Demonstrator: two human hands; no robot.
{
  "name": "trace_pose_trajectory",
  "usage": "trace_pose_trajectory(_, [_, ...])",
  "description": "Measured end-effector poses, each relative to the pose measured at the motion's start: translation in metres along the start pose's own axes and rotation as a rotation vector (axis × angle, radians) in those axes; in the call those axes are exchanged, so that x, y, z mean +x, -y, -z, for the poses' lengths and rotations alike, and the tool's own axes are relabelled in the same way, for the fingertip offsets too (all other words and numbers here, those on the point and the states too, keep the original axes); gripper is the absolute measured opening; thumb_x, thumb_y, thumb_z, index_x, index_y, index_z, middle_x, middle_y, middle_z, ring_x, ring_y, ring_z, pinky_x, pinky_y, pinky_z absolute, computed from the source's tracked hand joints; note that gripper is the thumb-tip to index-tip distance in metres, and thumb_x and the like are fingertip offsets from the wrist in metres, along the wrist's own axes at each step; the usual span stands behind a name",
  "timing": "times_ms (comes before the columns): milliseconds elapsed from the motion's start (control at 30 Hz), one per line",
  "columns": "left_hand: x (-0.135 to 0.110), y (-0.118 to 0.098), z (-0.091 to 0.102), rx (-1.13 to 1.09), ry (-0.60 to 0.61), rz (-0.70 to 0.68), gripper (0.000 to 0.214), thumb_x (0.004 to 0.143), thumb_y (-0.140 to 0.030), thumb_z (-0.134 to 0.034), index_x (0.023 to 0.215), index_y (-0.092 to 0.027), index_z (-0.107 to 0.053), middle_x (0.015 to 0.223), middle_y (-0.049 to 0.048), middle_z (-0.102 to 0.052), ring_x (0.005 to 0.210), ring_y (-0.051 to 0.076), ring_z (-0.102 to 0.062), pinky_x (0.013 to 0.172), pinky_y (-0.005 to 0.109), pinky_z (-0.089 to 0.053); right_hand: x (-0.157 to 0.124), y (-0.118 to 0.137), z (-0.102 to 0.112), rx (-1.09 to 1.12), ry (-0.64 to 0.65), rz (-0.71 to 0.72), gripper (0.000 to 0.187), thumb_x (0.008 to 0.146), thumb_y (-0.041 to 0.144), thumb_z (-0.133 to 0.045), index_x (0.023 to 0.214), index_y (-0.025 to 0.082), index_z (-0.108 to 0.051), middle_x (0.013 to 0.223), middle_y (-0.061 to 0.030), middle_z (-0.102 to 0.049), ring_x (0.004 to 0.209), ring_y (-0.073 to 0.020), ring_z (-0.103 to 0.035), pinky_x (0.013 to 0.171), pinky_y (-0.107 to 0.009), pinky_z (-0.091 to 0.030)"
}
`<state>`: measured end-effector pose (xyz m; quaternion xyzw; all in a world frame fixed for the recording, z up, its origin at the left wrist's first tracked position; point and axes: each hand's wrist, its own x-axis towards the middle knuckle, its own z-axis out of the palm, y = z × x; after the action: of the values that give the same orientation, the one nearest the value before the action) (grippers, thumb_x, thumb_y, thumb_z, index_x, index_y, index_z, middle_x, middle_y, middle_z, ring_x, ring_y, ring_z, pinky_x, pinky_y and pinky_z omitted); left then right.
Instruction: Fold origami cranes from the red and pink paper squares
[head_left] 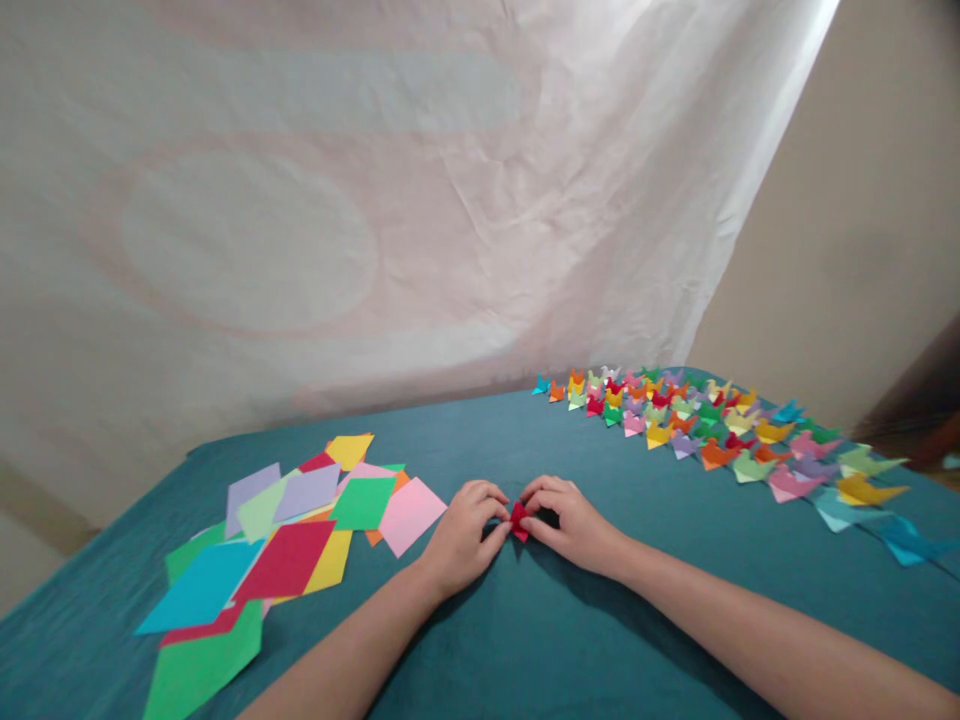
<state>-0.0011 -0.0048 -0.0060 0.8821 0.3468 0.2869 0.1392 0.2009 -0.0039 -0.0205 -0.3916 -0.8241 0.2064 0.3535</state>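
A small folded piece of red paper [519, 522] is held between my two hands, just above the teal cloth near the middle of the table. My left hand [472, 525] pinches its left side with thumb and fingertips. From the other side, my right hand [566, 520] grips it the same way, with the fingers curved. The fingertips cover parts of the paper, so its full shape is hard to make out.
Loose coloured paper sheets [289, 560] lie overlapping on the left of the teal tablecloth [465, 650]. Rows of small folded paper birds [720, 455] stand on the right. A pale hanging sheet [420, 230] closes off the back.
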Motion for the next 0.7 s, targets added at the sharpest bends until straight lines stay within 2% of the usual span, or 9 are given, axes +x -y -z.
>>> trace_pose_trajectory(133, [-0.0001,0.0005,-0.0013,0.005,0.003,-0.003,0.007,0.081,-0.012,-0.056,0.083,-0.019,-0.058,0.100,0.0055,-0.056,0.099,0.019,-0.049,0.090,0.036,-0.040,0.0000,-0.0005,-0.0016,-0.039,0.021,0.021,0.005,0.077,0.018,-0.066,0.080,0.022,-0.063,0.095,-0.0003,-0.062,0.092,-0.0167,-0.055,0.082,-0.034,-0.036])
trace_pose_trajectory(700, [0.0005,-0.0004,-0.0012,0.023,0.015,0.010,0.008,0.082,-0.012,-0.054,0.085,-0.019,-0.057,0.101,0.0063,-0.056,0.101,0.021,-0.048,0.089,0.038,-0.040,0.0010,-0.0003,-0.0101,-0.116,-0.014,0.037,0.010,0.077,0.011,-0.065,0.078,0.020,-0.060,0.090,-0.0013,-0.060,0.090,-0.0181,-0.052,0.079,-0.034,-0.038])
